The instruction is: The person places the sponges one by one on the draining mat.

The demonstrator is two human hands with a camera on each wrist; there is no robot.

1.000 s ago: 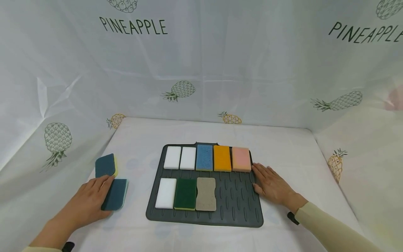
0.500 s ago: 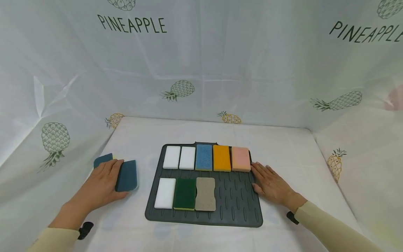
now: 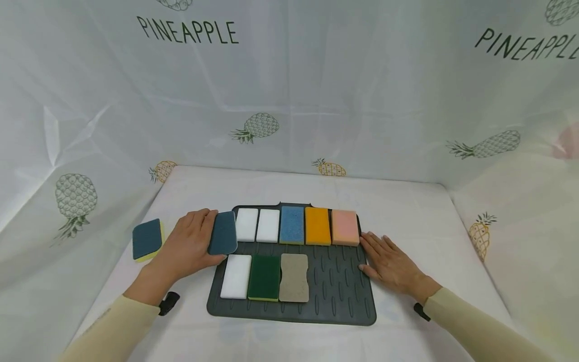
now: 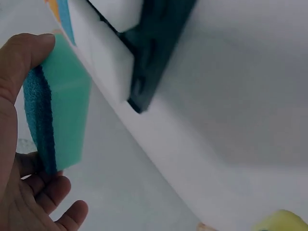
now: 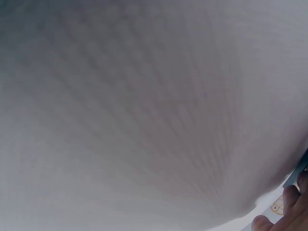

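My left hand point(image 3: 190, 244) grips a sponge point(image 3: 223, 233) with a dark blue scouring face by its edges, held up at the left edge of the dark grey ribbed mat point(image 3: 336, 286). In the left wrist view the sponge's pale green foam side point(image 4: 72, 101) faces the camera, with thumb and fingers at opposite ends. My right hand point(image 3: 391, 264) lies flat with fingers straight, fingertips at the mat's right edge beside a pink sponge point(image 3: 346, 228). A second blue-faced sponge point(image 3: 147, 239) with yellow foam lies on the table, left of my left forearm.
Along the mat's back row lie white sponges point(image 3: 247, 225), a blue sponge point(image 3: 292, 224) and an orange sponge point(image 3: 318, 226). The front row has a white sponge point(image 3: 236, 276), a dark green sponge point(image 3: 264, 277) and a beige notched sponge point(image 3: 294, 277). A pineapple-print sheet point(image 3: 362, 100) hangs behind.
My left hand has lifted the blue-faced sponge from the table and carried it right to the mat's left edge. The yellow-foam sponge stays behind, now uncovered. My right hand has stayed almost still.
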